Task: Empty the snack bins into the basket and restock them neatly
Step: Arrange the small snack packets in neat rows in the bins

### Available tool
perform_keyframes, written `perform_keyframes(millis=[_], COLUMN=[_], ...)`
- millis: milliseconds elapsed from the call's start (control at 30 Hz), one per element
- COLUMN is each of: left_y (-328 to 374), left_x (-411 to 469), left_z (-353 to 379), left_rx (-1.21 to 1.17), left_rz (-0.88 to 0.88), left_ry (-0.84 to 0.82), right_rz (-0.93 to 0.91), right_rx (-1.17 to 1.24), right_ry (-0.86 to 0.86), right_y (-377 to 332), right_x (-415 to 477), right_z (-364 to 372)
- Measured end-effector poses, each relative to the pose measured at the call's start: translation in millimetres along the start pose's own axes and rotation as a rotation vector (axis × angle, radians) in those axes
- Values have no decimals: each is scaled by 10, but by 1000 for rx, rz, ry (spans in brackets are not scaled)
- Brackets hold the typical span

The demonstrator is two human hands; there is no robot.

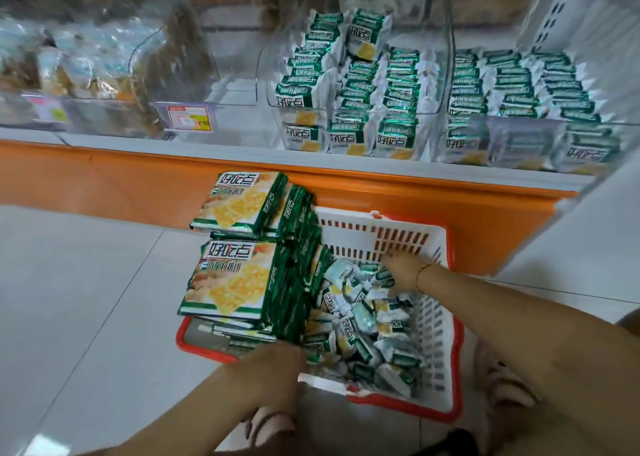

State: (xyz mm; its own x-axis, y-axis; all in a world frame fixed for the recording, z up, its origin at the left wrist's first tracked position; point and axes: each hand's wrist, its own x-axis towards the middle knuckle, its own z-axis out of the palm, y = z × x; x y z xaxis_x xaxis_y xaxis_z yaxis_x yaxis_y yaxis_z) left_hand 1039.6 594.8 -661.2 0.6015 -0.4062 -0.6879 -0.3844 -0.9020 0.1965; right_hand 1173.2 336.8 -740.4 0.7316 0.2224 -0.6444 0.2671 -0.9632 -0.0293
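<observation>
Currently the basket [363, 228] sits on the floor, and every place below is given relative to it. Loose snack packets [360, 320] fill its right half. A far stack of flat packs [239, 201] and a near stack of flat packs [232, 279] overhang its left side. Up on the shelf beyond the basket, the middle bin [356, 85] and the right-hand bin [519, 85] hold packets in upright rows.

Your right hand [401, 265] reaches into the pile at the basket's far wall, fingers bent down among the packets. Your left hand [273, 365] rests at the near rim with its fingertips buried. This view does not show whether either hand pinches a packet.

Hazards:

1. Stack collapse. Both stacks lean over the basket's left rim. A nudge from your left forearm would likely slide them onto the floor.
2. Spillage. Too large a handful risks dropping slick foil packets outside the basket during the lift to the bins.
3. Row disturbance. Packets pushed in carelessly could topple the rows already standing.
</observation>
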Motion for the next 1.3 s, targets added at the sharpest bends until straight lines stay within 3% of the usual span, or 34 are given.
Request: perform_keyframes(millis=[167,467,867,1300], left_y=[-5,-248,-246,-206], left_x=[6,150,184,127], left_z=[14,24,-26,-18], left_rx=[-25,-393,-429,-398], left_rz=[-24,-65,-62,-45], left_ry=[-40,-37,-79,-44], right_rz=[93,24,73,105], right_rx=[-115,-131,-130,-92], right_ry=[30,118,221,186], right_y=[51,27,-28,-131], right_x=[207,359,290,498], right_z=[353,481,422,576])
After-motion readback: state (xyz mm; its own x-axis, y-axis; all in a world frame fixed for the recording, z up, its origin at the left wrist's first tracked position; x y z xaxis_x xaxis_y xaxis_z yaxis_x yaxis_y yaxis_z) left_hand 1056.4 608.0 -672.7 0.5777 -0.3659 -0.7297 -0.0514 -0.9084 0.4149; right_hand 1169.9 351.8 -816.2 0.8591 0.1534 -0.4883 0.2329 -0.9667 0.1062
